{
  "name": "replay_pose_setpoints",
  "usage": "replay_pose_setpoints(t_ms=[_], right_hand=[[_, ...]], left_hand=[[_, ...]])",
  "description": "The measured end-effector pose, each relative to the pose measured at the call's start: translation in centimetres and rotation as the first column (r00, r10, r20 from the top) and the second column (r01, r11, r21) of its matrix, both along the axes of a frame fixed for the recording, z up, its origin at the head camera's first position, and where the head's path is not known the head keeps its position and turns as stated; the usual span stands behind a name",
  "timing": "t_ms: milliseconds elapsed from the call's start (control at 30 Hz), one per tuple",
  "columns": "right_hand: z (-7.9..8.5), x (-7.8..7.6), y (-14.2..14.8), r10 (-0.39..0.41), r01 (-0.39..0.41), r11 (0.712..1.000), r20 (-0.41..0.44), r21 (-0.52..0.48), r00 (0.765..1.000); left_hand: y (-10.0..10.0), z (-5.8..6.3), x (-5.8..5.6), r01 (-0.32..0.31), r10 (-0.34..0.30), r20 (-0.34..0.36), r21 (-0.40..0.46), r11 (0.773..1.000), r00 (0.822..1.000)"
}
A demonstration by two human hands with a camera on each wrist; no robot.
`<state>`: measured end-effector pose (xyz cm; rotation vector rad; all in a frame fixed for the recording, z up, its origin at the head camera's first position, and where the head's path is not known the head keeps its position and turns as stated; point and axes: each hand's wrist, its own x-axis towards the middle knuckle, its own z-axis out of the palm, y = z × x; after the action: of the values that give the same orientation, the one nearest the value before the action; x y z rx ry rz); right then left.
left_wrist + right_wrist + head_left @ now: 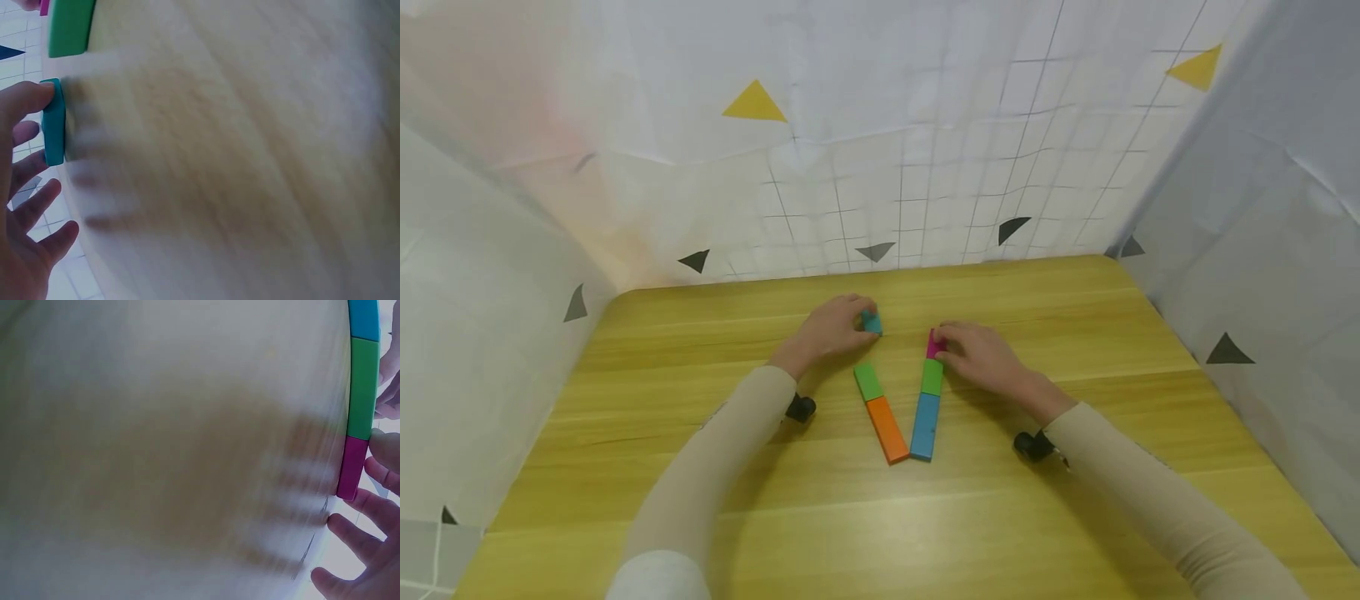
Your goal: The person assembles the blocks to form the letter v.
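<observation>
My left hand [835,325] pinches a small teal block [871,322] between thumb and fingers, beyond the far end of the left row. In the left wrist view the teal block [55,122] is apart from the green block [70,28]. My right hand [981,354] holds a magenta block [934,343] by thumb and fingertips. That block meets a green block [932,377], which joins a longer blue block [925,427]. The left row has a green block [868,382] and a longer orange block [888,429]. Both rows form a V, close together at the near end.
The blocks lie on a wooden table [850,533]. White sheeting [865,183] with grid lines and triangles stands behind the table, and grey-white sheets flank it. A small black device [801,408] sits at the left wrist, another [1033,446] at the right.
</observation>
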<state>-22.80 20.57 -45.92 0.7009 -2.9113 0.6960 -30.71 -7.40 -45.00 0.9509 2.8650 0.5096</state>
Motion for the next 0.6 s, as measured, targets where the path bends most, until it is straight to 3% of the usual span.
replay_pose_setpoints(t_ms=[233,600], right_hand=[[-0.01,-0.04,-0.11,-0.007,0.007,1.000,0.002,0.001,1.000],[-0.23,-0.12,-0.01,-0.008,0.008,1.000,-0.006,0.015,1.000]], left_hand=[[-0.04,0.12,-0.15,0.025,-0.025,0.005,0.022,0.999,1.000],[-0.43,0.46,0.01,0.004,-0.004,0.006,0.011,1.000,1.000]])
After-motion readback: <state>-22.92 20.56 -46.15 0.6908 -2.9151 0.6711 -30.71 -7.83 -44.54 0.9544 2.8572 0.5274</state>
